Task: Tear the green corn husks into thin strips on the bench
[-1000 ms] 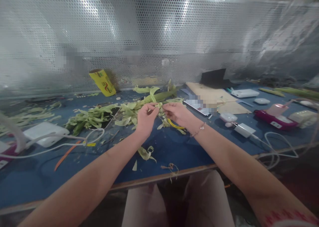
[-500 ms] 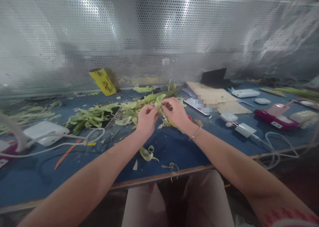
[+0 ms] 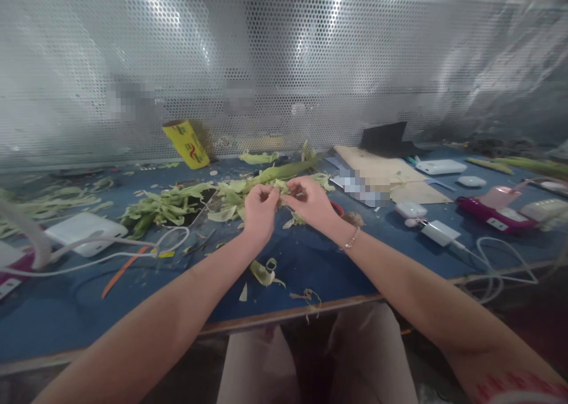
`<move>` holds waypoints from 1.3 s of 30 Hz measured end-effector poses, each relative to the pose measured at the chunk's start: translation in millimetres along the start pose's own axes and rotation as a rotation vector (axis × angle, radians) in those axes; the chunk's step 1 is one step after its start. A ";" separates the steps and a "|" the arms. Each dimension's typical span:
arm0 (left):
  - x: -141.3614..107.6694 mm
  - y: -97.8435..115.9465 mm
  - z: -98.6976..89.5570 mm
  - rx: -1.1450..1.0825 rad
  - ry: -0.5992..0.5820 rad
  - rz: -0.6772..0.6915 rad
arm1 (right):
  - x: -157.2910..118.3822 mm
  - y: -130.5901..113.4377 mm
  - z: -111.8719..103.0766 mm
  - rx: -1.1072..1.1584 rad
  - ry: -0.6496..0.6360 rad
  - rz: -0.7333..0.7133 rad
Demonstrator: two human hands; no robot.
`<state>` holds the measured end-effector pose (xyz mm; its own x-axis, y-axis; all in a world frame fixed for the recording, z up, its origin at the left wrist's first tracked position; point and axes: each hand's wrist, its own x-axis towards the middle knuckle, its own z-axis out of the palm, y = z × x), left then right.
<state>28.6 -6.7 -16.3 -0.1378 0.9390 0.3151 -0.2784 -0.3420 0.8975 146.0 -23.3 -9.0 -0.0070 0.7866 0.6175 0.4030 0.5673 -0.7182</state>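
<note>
Above the blue table, my left hand (image 3: 261,210) and my right hand (image 3: 313,202) meet with fingers pinched close together. Between their fingertips is a small pale-green piece of leafy husk (image 3: 281,186), partly covered by the fingers. Just beyond them lies a heap of light-green husk leaves (image 3: 231,197), with a longer green leaf (image 3: 290,168) across its back. A darker-green bunch of leaf strips (image 3: 162,207) rests left of my left hand. Small husk scraps (image 3: 264,272) are on the table nearer to me. Beside my right wrist is part of a red round thing (image 3: 337,207).
A yellow tube (image 3: 186,144) leans by the perforated metal panel (image 3: 284,55). White cables and a white box (image 3: 86,232) lie left, near an orange strip (image 3: 124,272). To the right are brown paper sheets (image 3: 381,164), a white charger (image 3: 440,232) and a magenta power strip (image 3: 494,213).
The leaf tip that stood up above my fingers is now lower and mostly hidden between them. My hands stay close together in nearly the same place; the view has shifted slightly.
</note>
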 end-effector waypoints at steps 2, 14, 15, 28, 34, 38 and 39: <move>-0.1 -0.8 -0.5 0.015 -0.011 0.017 | 0.3 -0.1 0.4 -0.023 0.022 -0.005; -3.9 4.9 0.0 0.046 -0.120 0.066 | 1.9 -2.2 -0.6 -0.064 0.064 0.045; -2.9 3.0 -1.6 0.082 -0.123 0.100 | 1.6 -3.0 -0.8 -0.065 0.061 0.044; 7.4 -4.2 -8.3 0.201 -0.060 0.135 | 8.6 6.1 -3.3 0.611 -0.103 0.389; 6.2 4.2 -6.0 0.114 -0.068 0.079 | 7.3 1.6 -4.3 0.728 -0.196 0.483; 6.2 7.0 -4.8 0.063 -0.081 0.041 | 7.2 -2.2 -7.9 0.786 -0.203 0.519; 6.5 7.0 -4.9 0.057 -0.093 0.041 | 7.5 -3.0 -8.9 0.800 -0.204 0.533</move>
<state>21.0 -3.2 -9.4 -0.0582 0.9243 0.3772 -0.2191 -0.3804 0.8985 152.8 -21.3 0.7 -0.1924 0.9718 0.1365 -0.3393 0.0646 -0.9385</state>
